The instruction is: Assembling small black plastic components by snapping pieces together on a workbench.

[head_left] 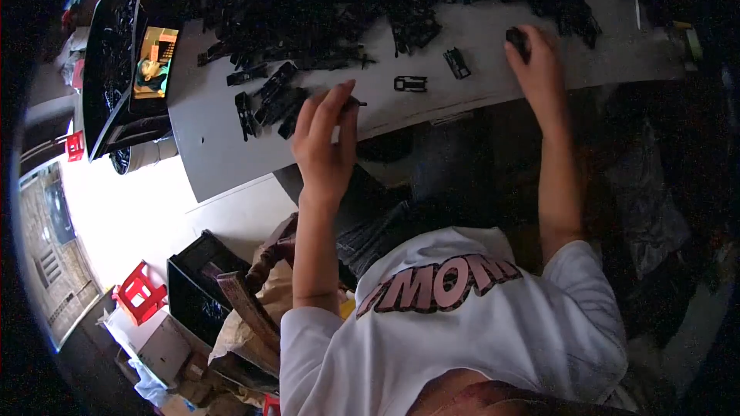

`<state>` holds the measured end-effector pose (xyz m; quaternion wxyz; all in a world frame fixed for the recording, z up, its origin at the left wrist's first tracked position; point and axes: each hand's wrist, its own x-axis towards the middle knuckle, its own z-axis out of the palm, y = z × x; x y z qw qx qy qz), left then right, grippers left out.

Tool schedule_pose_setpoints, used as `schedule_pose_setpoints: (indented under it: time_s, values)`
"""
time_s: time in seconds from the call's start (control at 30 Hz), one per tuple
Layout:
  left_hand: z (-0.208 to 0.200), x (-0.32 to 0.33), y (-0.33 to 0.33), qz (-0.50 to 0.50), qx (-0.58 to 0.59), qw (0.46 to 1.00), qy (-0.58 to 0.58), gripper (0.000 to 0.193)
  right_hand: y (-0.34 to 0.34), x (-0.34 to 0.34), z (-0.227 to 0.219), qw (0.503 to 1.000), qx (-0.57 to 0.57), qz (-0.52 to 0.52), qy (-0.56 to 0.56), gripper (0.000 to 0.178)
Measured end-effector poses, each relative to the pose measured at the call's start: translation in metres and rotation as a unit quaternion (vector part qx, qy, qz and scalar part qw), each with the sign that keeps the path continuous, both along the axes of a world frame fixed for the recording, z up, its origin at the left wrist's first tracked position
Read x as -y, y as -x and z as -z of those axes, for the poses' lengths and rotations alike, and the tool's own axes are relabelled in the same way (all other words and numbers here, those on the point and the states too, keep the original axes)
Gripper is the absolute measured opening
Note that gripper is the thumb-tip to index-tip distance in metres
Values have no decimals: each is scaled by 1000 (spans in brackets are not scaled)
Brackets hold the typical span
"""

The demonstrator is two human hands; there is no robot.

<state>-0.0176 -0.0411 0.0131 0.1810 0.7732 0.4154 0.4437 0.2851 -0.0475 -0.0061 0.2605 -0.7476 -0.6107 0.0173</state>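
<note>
My left hand (322, 135) is raised over the front edge of the grey table, its fingers closed on a small dark part (353, 102) that shows past the fingertips. Farther right, my right hand (542, 69) pinches a black plastic part (517, 43) between thumb and fingers above the tabletop. Between the hands lie two separate black plastic pieces, a frame-shaped one (410, 84) and a tilted one (457, 63). Beside my left hand is a loose cluster of similar black pieces (274, 100). Their exact kind is too dark to tell.
A large heap of black parts (308, 15) covers the back of the table (220, 162). At the left, a phone playing a video (156, 62) leans by a black bin (112, 54). Below stand a black crate (202, 281) and a red plastic stool (141, 293).
</note>
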Motion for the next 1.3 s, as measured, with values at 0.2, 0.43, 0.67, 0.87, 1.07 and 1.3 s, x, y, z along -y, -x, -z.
schedule_pose_setpoints:
  time_s: [0.2, 0.43, 0.67, 0.87, 1.07, 1.3]
  values:
    - [8, 17, 3, -57, 200, 957, 203, 23, 68, 13, -23, 998, -51, -36, 26, 30]
    - [16, 19, 11, -70, 185, 954, 225, 14, 84, 10, -28, 997, 17, -63, 46, 28]
    - [13, 19, 6, -24, 146, 962, 228, 28, 87, 7, -26, 994, -7, -86, 70, 25]
    - [-2, 21, 1, 46, 88, 973, 210, 29, 115, 25, -51, 944, -130, -296, 64, 29]
    - [-7, 27, -3, 34, 61, 955, 288, 28, 120, 27, -49, 932, -88, -343, 76, 35]
    - [-4, 34, -12, 2, 77, 964, 253, 30, 122, 36, -51, 936, -156, -312, 56, 37]
